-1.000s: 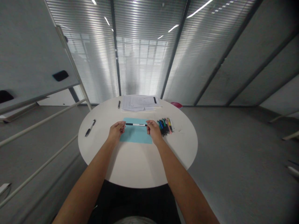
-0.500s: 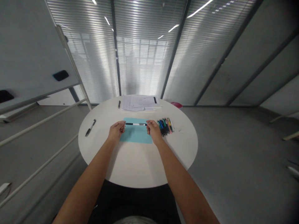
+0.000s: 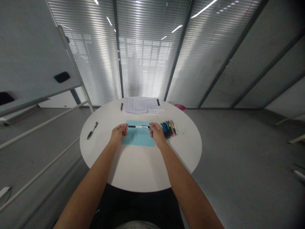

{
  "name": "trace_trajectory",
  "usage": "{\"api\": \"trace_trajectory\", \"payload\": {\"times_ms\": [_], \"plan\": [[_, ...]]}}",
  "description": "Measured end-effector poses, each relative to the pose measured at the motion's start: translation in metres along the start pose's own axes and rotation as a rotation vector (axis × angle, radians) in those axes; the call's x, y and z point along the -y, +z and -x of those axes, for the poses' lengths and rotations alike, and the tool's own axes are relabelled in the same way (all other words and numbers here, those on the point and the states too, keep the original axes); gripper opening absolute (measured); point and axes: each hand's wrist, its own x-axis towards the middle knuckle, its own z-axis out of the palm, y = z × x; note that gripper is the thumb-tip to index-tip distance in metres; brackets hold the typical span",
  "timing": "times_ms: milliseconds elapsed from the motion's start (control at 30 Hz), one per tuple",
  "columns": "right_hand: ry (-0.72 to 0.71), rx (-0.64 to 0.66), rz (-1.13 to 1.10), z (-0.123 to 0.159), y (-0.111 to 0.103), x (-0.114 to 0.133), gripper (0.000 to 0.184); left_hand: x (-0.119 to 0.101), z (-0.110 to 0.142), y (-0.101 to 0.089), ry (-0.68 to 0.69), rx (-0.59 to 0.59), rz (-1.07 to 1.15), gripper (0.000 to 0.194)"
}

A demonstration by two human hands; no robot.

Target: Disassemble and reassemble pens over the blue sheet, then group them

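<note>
Pen (image 3: pixel 138 126): black and white, held level over the blue mat (image 3: pixel 138 140), spanning the gap between both hands.
Left hand (image 3: pixel 117 134): fingers pinched narrow on the pen's left end.
Right hand (image 3: pixel 157 135): fingers pinched on its right end.
Handling: seems light, stiff, smooth; hold by the barrel.
Nearby: bunch of colored pens (image 3: pixel 168 129) beside the right hand, on the white tabletop (image 3: pixel 140 178).

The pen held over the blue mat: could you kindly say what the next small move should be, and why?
I'd probably lay the pen down on the mat, since the left hand and right hand hold it level by its two ends, directly over the mat.
</note>
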Motion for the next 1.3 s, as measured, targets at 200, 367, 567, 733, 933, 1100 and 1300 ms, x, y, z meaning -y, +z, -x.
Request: {"api": "trace_trajectory", "payload": {"times_ms": [200,367,567,733,933,1100,1300], "plan": [[-0.013,0.003,-0.001,-0.0022,-0.0002,-0.002,0.026,0.0023,-0.0019,-0.001,0.004,0.004,0.005,0.033],[-0.015,0.003,-0.002,-0.0013,0.0003,-0.0011,0.028,0.0033,-0.0029,-0.0021,0.0,-0.001,0.01,0.032],[-0.038,0.001,0.023,-0.0001,-0.0001,-0.0009,0.027,0.0032,-0.0022,-0.0034,0.008,0.02,0.016,0.032],[-0.039,-0.002,0.033,-0.0007,-0.0002,-0.0026,0.026,0.0013,-0.0013,-0.0013,-0.003,0.002,0.008,0.032],[-0.046,0.002,0.051,-0.0012,-0.0006,-0.0026,0.025,0.0015,-0.0015,-0.0019,0.004,0.005,0.008,0.032],[-0.032,0.007,0.036,-0.0026,-0.0009,-0.004,0.026,0.0021,-0.0021,-0.0021,0.002,0.011,0.014,0.031],[-0.018,0.006,0.032,-0.003,-0.0007,-0.0046,0.027,0.0,-0.0001,-0.0006,0.003,0.003,0.009,0.03]]}}
